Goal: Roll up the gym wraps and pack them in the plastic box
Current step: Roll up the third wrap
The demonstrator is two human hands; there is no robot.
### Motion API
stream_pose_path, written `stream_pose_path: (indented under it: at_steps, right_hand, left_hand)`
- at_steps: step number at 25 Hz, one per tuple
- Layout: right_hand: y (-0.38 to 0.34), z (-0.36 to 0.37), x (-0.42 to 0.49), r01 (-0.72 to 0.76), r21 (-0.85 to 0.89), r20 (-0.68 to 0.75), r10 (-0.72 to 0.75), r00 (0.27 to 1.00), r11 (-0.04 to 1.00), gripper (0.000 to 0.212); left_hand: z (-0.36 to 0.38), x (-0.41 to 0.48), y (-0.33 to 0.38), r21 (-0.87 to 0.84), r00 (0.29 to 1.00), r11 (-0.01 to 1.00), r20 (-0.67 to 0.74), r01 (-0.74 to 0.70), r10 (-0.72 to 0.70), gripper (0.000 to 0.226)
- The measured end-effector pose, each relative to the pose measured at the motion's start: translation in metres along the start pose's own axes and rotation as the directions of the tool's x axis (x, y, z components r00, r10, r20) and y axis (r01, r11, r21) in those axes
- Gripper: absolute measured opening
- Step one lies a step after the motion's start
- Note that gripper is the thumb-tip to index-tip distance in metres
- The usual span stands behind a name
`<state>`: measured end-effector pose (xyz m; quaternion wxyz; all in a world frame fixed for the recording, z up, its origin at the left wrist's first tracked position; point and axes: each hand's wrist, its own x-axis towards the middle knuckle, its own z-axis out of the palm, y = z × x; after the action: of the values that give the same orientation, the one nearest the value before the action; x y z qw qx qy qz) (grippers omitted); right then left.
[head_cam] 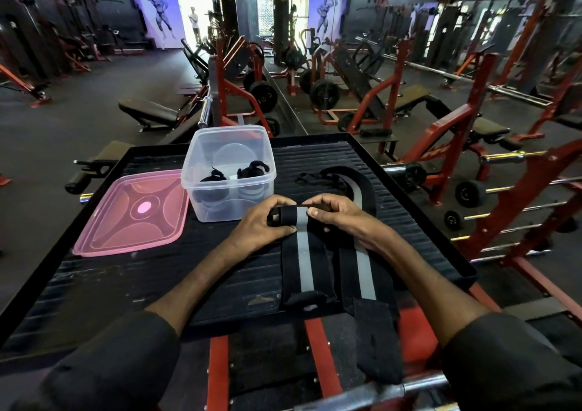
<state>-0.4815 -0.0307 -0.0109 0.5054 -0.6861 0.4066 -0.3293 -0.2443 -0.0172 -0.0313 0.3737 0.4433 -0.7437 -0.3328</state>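
A black gym wrap with a grey stripe (303,265) lies lengthwise on the ribbed black platform (157,278), its far end rolled into a short tube. My left hand (264,223) grips the left end of that roll and my right hand (333,213) pinches its right end. A second striped wrap (362,269) lies flat just to the right, its end hanging over the near edge. A third wrap (352,180) curls behind my hands. The clear plastic box (228,174) stands at the back left, open, with two rolled wraps (252,169) inside.
The pink lid (132,212) lies flat to the left of the box. Red weight benches, barbells and plates (324,94) surround the platform. A person (195,28) stands far off in the doorway. A steel bar (378,391) crosses below the platform's near edge.
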Motion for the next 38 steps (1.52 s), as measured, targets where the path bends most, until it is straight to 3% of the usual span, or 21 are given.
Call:
stream_pose_path:
  at_steps: [3,10,14,18,23,26,29,32,34,38]
  right_hand:
    - [0.001,0.000,-0.002,0.126,0.028,-0.038,-0.124,0.992,0.992,0.030]
    - [0.001,0.000,-0.002,0.163,0.000,-0.022,-0.163,0.986,0.987,0.039]
    - [-0.010,-0.001,-0.006,0.015,0.151,0.030,-0.020,0.999,0.988,0.045]
    - [-0.017,-0.003,0.001,-0.167,0.387,-0.004,0.183,0.983,0.907,0.036]
    - [-0.015,-0.001,-0.006,-0.247,0.112,0.063,0.241,0.968,0.963,0.038]
    - [-0.014,-0.002,-0.011,-0.206,0.018,0.096,0.203,0.974,0.978,0.038]
    - [-0.010,0.002,-0.013,-0.089,0.032,-0.002,0.089,0.996,0.996,0.032]
    - [-0.009,0.005,-0.017,0.017,0.106,-0.055,-0.011,0.998,0.994,0.037]
    - [-0.009,0.004,-0.018,0.050,0.076,-0.052,-0.046,0.998,0.996,0.042]
    - [-0.006,0.007,-0.017,0.083,0.030,-0.046,-0.081,0.996,0.996,0.048]
  left_hand:
    - [-0.004,0.003,0.002,-0.068,0.983,0.991,0.150,0.118,-0.107,0.042]
    - [-0.006,0.001,0.000,-0.042,0.974,0.992,0.198,0.118,-0.107,0.044]
    - [-0.004,-0.001,0.005,0.016,0.997,0.999,0.067,0.038,-0.039,0.041]
    - [-0.004,-0.002,0.008,0.074,1.000,0.997,-0.018,-0.014,0.015,0.046]
    - [-0.002,-0.003,0.011,0.034,0.997,0.998,-0.053,-0.046,0.047,0.047]
    - [-0.002,-0.004,0.010,0.031,0.997,0.998,-0.049,-0.062,0.063,0.049]
    - [-0.004,-0.002,0.009,-0.001,0.999,0.999,0.012,-0.038,0.038,0.053]
    - [-0.008,-0.002,0.009,-0.109,0.970,0.988,0.228,0.111,-0.084,0.052]
    - [-0.009,-0.001,0.009,-0.074,0.940,0.982,0.309,0.173,-0.143,0.048]
    - [-0.006,0.000,0.007,-0.026,0.943,0.982,0.287,0.186,-0.171,0.043]
